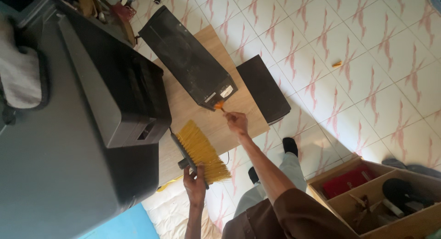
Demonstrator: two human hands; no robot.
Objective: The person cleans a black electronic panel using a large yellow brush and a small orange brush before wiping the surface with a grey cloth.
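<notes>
Brush in one hand, small orange tool at the black case in the other

Your left hand (pixel 195 186) is wrapped around the dark handle of the yellow-bristled brush (pixel 201 151), which lies at the near edge of the wooden worktop (pixel 183 108). Your right hand (pixel 237 122) pinches a small orange-tipped tool (pixel 219 106), its tip touching the lower corner of the black computer case (pixel 188 57) lying flat on the worktop. That corner sits close to the worktop's edge, so a hard push there could slide the case or make the tool slip off. The brush overhangs the edge, and a loosened grip would drop it to the tiled floor (pixel 349 60). A black printer (pixel 119 92) stands just beside the case, and a dark panel (pixel 264 87) sits beyond the worktop's far edge.
</notes>
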